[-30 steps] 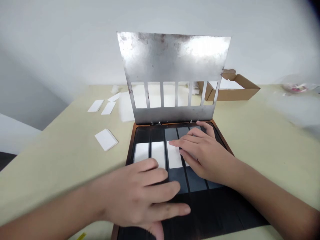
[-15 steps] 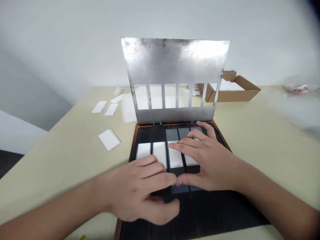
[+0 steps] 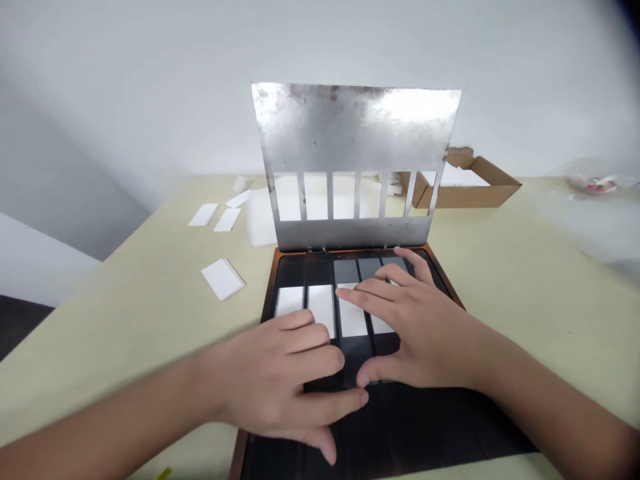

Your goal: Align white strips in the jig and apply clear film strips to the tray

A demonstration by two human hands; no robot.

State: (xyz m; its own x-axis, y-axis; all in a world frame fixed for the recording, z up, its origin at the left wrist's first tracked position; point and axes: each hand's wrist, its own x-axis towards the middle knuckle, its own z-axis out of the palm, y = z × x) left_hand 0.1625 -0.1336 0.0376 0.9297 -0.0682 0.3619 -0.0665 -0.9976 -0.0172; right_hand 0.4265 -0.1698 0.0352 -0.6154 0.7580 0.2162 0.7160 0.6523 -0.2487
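In the head view, a dark tray point(image 3: 425, 427) with a brown rim lay on the beige table point(image 3: 125, 313) directly in front of the person. Its channels ran lengthwise away from them. A row of white cards point(image 3: 321, 309) sat side by side in the left and middle channels, each flat. Each had its long axis along its channel, pointing from the person toward the hinge at the tray's far edge. Four cards showed, the fourth partly covered. From that hinge a slotted metal plate point(image 3: 350, 127) stood nearly upright, its slots vertical.

The right hand point(image 3: 415, 327) was open and palm down, fingers spread and gripping nothing. Its fingers point(image 3: 365, 300) lay across the third and fourth cards, pointing left and away, while the thumb reached back toward the person over bare tray. The left hand point(image 3: 280, 380) was also open and flat, palm down over the near-left part of the tray. It held nothing, and its extended fingers pointed right. They came close to the right thumb, just short of the near ends of the cards.

On the table to the left lay a loose white card point(image 3: 223, 279), with two more cards point(image 3: 215, 217) farther back. A cardboard box point(image 3: 470, 187) stood behind the plate on the right.
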